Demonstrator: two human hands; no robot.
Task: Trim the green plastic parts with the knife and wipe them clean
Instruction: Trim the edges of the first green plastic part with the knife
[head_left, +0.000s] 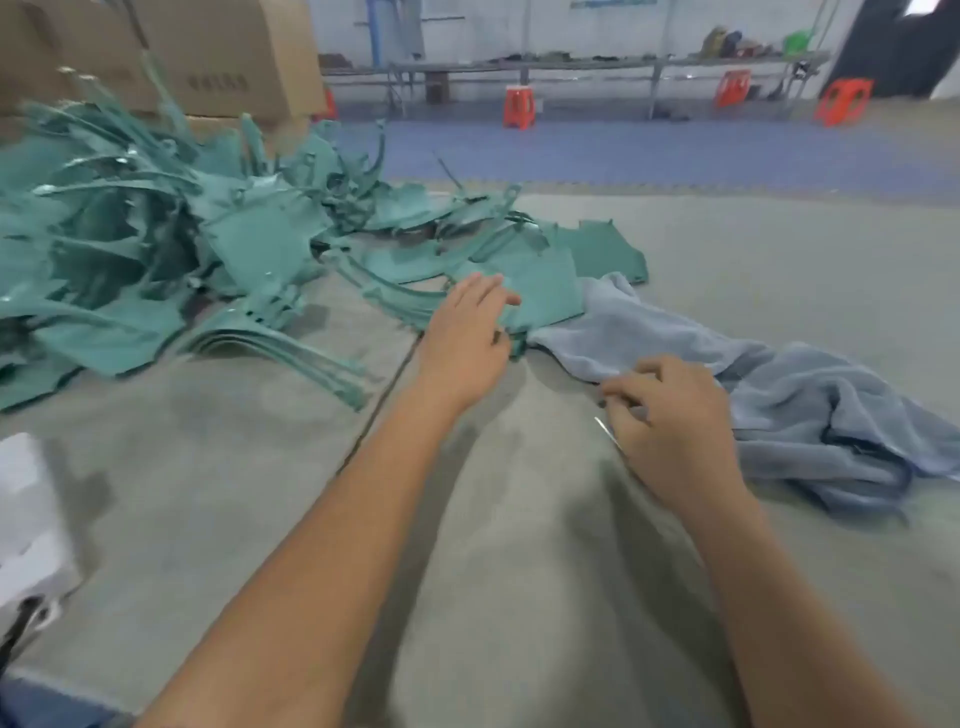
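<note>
The left hand (470, 332) is resting flat, fingers straight, on a green part (540, 291) beside the far-left pile (156, 234); the right hand (670, 421) is gripping the knife (609, 432) near the blue cloth (779, 400).

Your green plastic parts (249, 244) look like thin moulded plastic, mostly matt teal, with glossy glints along some edges in the pile. The bench (519, 571) is covered in a dull grey, felt-like mat with darker smudges. Your blue-grey cloth (810, 415) is soft, napped towelling, crumpled into folds. The knife (609, 434) blade in your right hand (670, 426) shows as thin bright metal. The boxes (228, 57) behind are plain brown cardboard.
</note>
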